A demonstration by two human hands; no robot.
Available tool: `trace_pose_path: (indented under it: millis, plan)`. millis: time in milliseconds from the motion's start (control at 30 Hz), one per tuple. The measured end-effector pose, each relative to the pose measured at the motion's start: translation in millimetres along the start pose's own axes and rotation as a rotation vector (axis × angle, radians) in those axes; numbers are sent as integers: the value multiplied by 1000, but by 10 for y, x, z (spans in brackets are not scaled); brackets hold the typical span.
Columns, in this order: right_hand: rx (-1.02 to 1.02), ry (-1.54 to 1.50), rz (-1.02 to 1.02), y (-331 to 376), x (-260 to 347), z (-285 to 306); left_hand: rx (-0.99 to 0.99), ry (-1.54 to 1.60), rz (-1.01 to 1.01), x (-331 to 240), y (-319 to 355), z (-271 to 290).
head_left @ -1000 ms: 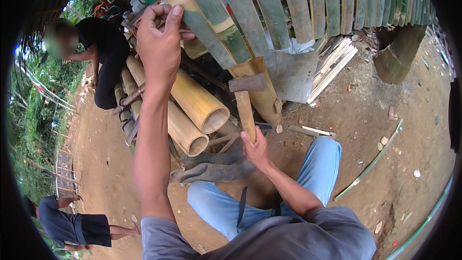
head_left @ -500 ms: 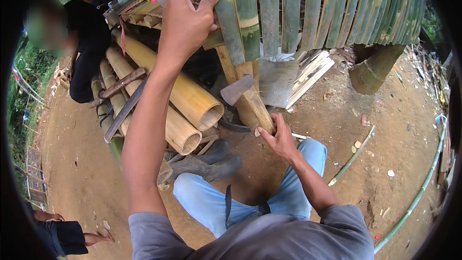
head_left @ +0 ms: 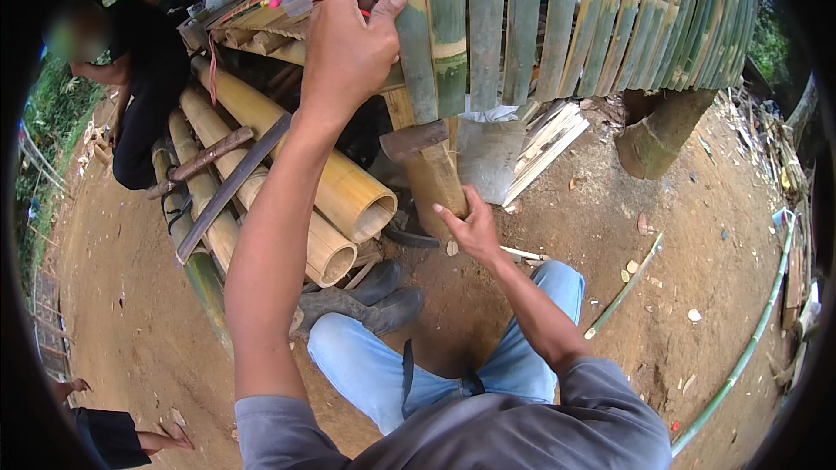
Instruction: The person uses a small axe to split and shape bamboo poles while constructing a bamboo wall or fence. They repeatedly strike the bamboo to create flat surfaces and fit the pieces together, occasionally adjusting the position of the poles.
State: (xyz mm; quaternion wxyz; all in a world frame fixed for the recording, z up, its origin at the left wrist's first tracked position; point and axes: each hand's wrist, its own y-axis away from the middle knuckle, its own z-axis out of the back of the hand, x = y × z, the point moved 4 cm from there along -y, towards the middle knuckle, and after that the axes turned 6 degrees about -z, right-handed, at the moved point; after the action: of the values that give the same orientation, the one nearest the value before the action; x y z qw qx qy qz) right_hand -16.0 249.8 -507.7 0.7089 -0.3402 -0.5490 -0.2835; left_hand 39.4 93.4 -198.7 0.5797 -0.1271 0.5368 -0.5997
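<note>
At a row of green bamboo slats (head_left: 488,26), left hand (head_left: 353,43) and right hand (head_left: 470,224) well apart

The left hand is raised, thumb at the edge of the nearest slat; its fingertips are partly hidden, so whether it grips cannot be told. The right hand is wrapped around the wooden handle of a hatchet-like tool (head_left: 416,142), its dark head by that slat's lower end. Thick bamboo poles (head_left: 348,191) lie to the left.

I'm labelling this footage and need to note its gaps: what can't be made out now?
All in the head view:
Left hand: some fingertips, hidden behind the hand itself.
Hammer-like tool: lower handle, covered by right hand.
Bamboo slats: upper ends, cut off by top edge.
</note>
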Motion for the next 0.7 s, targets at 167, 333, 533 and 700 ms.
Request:
trace_pose_path:
  millis: [167, 333, 533, 700]
  plan:
    - [6, -231, -53, -74, -63, -456, -102, 65, 43, -46, 31, -12]
    - [-12, -298, 5, -108, 92, -603, -109, 32, 3, -27, 9, -9]
    - [-97, -245, 115, -130, 137, -589, -104, -1, -13, -66, 2, -11]
    - [-49, -127, 132, -130, 90, -492, 0, -36, 62, -49, 13, 1]
